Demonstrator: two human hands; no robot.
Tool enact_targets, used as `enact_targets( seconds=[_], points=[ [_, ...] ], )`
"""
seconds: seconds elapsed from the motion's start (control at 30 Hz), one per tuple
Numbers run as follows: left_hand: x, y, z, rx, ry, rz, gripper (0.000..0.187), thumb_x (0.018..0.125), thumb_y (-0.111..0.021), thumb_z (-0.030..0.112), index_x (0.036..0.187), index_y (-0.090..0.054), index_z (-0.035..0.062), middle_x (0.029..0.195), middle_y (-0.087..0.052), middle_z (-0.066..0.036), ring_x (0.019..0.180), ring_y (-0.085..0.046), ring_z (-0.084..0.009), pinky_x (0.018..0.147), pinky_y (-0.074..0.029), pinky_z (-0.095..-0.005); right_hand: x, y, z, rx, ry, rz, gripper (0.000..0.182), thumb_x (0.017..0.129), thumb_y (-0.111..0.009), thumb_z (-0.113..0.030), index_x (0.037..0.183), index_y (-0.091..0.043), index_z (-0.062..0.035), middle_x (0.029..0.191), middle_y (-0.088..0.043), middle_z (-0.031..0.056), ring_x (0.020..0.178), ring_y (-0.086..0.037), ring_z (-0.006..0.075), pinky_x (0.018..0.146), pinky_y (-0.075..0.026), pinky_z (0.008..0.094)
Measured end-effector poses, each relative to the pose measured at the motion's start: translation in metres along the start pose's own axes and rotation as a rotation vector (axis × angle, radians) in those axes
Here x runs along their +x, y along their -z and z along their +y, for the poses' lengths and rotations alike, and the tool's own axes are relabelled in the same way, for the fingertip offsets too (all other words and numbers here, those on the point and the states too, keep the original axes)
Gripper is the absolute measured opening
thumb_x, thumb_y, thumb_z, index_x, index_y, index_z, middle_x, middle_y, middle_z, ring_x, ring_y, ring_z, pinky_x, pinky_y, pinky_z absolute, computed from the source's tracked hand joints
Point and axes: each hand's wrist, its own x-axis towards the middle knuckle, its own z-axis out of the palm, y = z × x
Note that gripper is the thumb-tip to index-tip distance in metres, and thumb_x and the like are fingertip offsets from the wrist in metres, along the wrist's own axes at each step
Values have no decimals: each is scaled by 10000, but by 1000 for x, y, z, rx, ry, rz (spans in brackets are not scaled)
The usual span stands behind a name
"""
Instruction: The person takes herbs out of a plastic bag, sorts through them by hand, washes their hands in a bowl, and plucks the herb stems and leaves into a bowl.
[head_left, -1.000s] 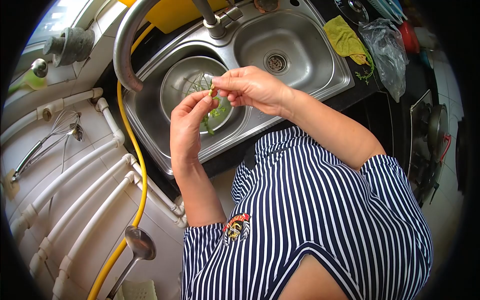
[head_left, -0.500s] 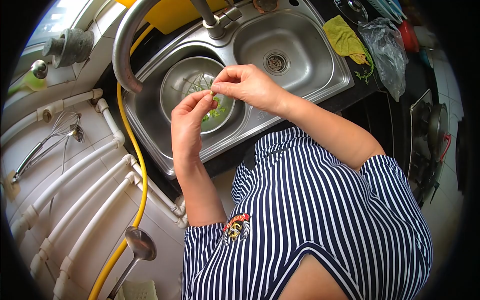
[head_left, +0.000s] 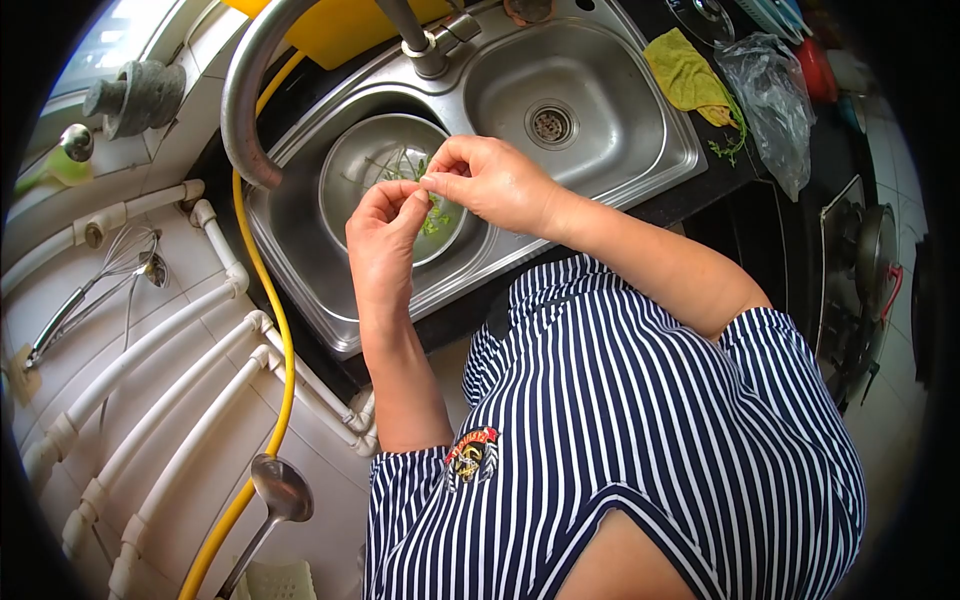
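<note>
Over the left basin, the fingertips of my left hand and my right hand meet in a pinch. A thin green herb sprig seems to be held between them, mostly hidden by the fingers. Beneath them a round metal bowl sits in the left basin of the steel sink. Green leaves show just below my fingertips, and thin stems lie in the bowl.
The curved faucet arches over the left basin. A yellow-green cloth, loose herbs and a clear plastic bag lie right of the sink. At left are a yellow hose, white pipes and a ladle.
My left hand has shifted slightly to the right and my right hand slightly down. The fingertips remain together over the bowl.
</note>
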Motion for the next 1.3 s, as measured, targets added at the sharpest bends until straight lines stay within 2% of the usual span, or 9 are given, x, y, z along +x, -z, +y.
enact_targets(
  seconds=[0.27, 0.33, 0.57, 0.67, 0.73, 0.87, 0.93, 1.17, 1.3],
  points=[
    [-3, -12, 7, 94, -65, 140, 85, 851, -673, 49, 912, -658, -9, 760, -608, 25, 681, -505, -32, 618, -411, -184, -6, -6, -5, -246, 218, 150, 187, 887, -657, -173, 898, -629, 12, 826, -612, 117, 734, -606, 205, 678, -492, 326],
    [-3, -13, 7, 77, -79, 145, 86, 846, -674, 49, 907, -656, -10, 759, -610, 22, 680, -506, -33, 615, -413, -182, -7, -7, -8, -289, 242, 159, 213, 874, -610, -230, 899, -626, -19, 904, -625, 146, 852, -616, 309, 767, -491, 404],
    [-3, -15, 7, 101, -121, 174, 81, 846, -675, 50, 898, -654, -8, 756, -612, 20, 674, -506, -32, 614, -415, -182, -5, -7, -9, -213, 197, 149, 225, 880, -616, -234, 882, -639, -10, 870, -632, 153, 815, -618, 315, 745, -493, 407],
    [-2, -15, 6, 118, -130, 188, 73, 852, -675, 44, 897, -652, -9, 748, -605, 21, 678, -505, -33, 611, -410, -179, -4, -6, -10, -148, 155, 140, 226, 882, -623, -226, 879, -647, -1, 855, -644, 153, 793, -625, 304, 727, -499, 393],
    [0, -11, 2, -47, -106, 134, 66, 870, -659, 39, 911, -643, -11, 774, -612, 13, 703, -536, -49, 651, -430, -186, -2, -6, -9, -49, 120, 113, 166, 910, -650, -147, 929, -650, 17, 826, -655, 75, 750, -614, 124, 671, -501, 276],
    [0, -11, 9, -330, 3, 89, 68, 884, -640, 32, 936, -630, -12, 810, -626, -11, 750, -591, -85, 726, -473, -213, 4, -5, -4, 132, 100, 45, 168, 928, -638, -141, 945, -648, 25, 834, -658, 50, 762, -607, 101, 679, -500, 252],
    [3, -2, 2, -469, 101, -19, 122, 894, -620, 69, 980, -615, -17, 899, -662, -87, 859, -642, -175, 882, -510, -310, 4, -2, -10, 259, 17, -18, 174, 935, -633, -153, 959, -650, 19, 846, -657, 40, 761, -598, 94, 690, -495, 237],
    [2, -1, 1, -549, 146, -163, 204, 904, -614, 152, 989, -610, -33, 942, -665, -121, 907, -646, -204, 917, -501, -331, 2, 5, -16, 554, -153, -143, 168, 943, -627, -175, 989, -652, -15, 842, -642, 9, 750, -571, 70, 696, -478, 221],
    [2, -2, 2, -608, 168, -170, 191, 889, -638, 130, 978, -611, -37, 899, -667, -113, 838, -649, -200, 855, -524, -325, 1, 10, -20, 664, -244, -213, 169, 946, -631, -188, 989, -651, -25, 830, -632, -3, 740, -570, 70, 708, -481, 215]
  ],
)
